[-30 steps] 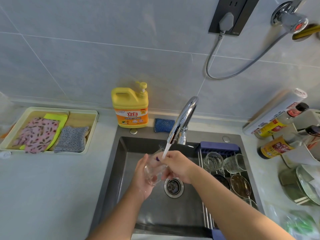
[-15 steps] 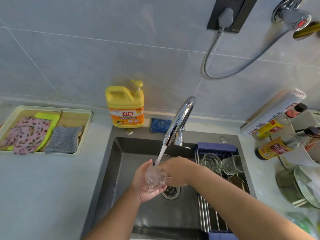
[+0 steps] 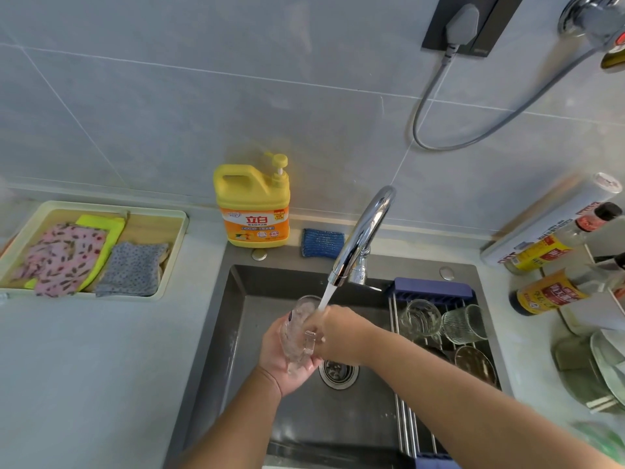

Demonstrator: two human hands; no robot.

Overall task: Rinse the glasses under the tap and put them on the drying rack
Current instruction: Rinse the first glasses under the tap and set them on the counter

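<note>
A clear glass [image 3: 299,328] lies tilted in my left hand [image 3: 282,362], its mouth pointing up toward the chrome tap [image 3: 360,238]. Water streams from the spout onto the glass and my right hand [image 3: 340,333], which grips the glass from the right side. Both hands are over the dark sink [image 3: 236,333], above the drain [image 3: 338,370]. On the drying rack [image 3: 433,287] across the sink's right part lie two clear glasses [image 3: 421,316] [image 3: 465,323], with more glassware below them.
A yellow detergent bottle [image 3: 253,204] and a blue sponge [image 3: 323,243] stand behind the sink. A tray with cloths [image 3: 172,252] sits on the left counter. Sauce bottles [image 3: 548,294], a roll and stacked dishes [image 3: 605,367] crowd the right counter. A cable hangs on the wall.
The glass has turned in my hands, its mouth now raised toward the spout. The hands stay under the running water; the view shifted slightly.
</note>
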